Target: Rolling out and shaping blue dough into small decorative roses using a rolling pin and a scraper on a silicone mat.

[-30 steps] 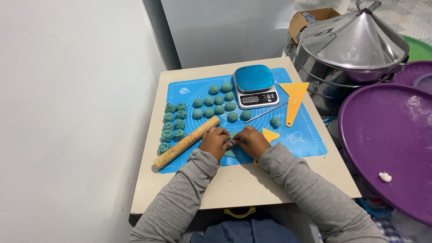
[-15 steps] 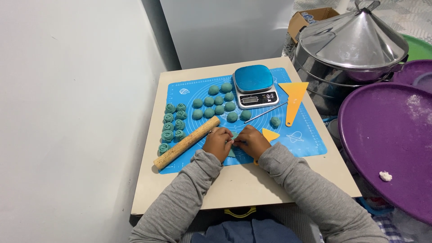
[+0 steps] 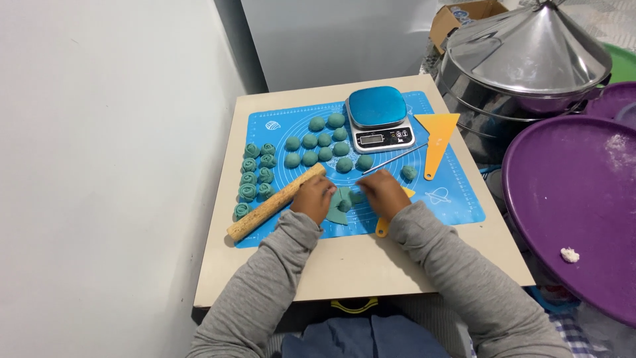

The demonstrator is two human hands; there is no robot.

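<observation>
Our left hand (image 3: 313,197) and right hand (image 3: 383,193) flank the flattened teal dough piece (image 3: 342,202) on the blue mat (image 3: 457,199); fingers of both pinch its edges, rolling pin (image 3: 277,202) just left.

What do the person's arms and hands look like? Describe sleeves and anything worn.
Both arms are in long, plain grey knit sleeves, the left sleeve and the right sleeve, reaching to the wrists. The left hand and right hand are bare: no gloves, and no rings or watch visible.
</observation>
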